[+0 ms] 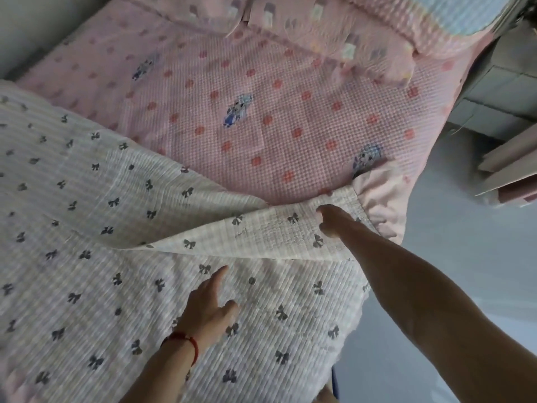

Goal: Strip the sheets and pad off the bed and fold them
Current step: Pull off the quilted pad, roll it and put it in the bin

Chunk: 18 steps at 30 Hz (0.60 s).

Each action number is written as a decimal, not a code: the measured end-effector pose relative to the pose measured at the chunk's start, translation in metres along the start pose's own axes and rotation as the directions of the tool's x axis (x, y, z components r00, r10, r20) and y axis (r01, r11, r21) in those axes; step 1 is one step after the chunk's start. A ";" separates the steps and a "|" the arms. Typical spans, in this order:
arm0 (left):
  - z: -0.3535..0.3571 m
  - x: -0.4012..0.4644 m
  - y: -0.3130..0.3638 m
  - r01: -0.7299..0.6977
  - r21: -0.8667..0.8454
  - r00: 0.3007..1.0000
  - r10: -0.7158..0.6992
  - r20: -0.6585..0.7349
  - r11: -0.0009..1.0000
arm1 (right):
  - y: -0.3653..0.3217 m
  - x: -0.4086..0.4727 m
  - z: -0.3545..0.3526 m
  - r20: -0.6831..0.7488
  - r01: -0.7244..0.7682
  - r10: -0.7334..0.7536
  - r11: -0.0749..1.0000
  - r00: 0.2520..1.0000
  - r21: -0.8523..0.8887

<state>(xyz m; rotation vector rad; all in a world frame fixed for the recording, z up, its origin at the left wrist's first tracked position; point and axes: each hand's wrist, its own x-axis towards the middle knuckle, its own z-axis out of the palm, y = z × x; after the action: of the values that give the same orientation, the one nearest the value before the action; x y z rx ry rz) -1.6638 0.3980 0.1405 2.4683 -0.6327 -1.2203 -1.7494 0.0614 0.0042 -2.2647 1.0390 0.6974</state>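
Nearest the camera, the left hand (207, 303) lies flat on the white quilted pad (87, 228), fingers straight and spread with the thumb out to the right, holding nothing; a red string bracelet (186, 341) circles its wrist; the pad fills the near and left part of the bed, a cream-white cloth stitched in fine horizontal ridges and printed with small grey bows and a few grey dots, its surface rumpled into shallow waves; at the near right its edge hangs off the side of the bed toward the pale grey floor (453, 286); a little farther, the right hand (331, 221) reaches out on a straight arm and pinches the pad's folded-over corner, fingers curled into the cloth; that corner is turned back so a triangular flap lies over the rest of the pad, its crease running leftward from the hand; just beyond the flap lies the pink sheet (261, 112), a waffle-checked cloth with red flower spots and small blue-and-white cartoon figures, spread over the far half of the bed, its plain pink edge bunched at the right side; farthest off, pink pillows (319, 33) with pastel patches sit at the head; at the far right stands a grey cabinet (499, 91).
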 end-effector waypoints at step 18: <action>0.030 0.048 -0.021 0.361 -0.514 0.916 -0.400 0.038 0.778 | 0.013 -0.024 0.048 -0.593 0.206 -0.084 0.968 0.801 0.141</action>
<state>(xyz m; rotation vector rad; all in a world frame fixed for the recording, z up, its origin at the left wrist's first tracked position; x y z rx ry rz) -1.6569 0.3889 0.0808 2.2082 0.2251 -1.2230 -1.7844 0.0980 -0.0173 -2.3932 1.1188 -0.1981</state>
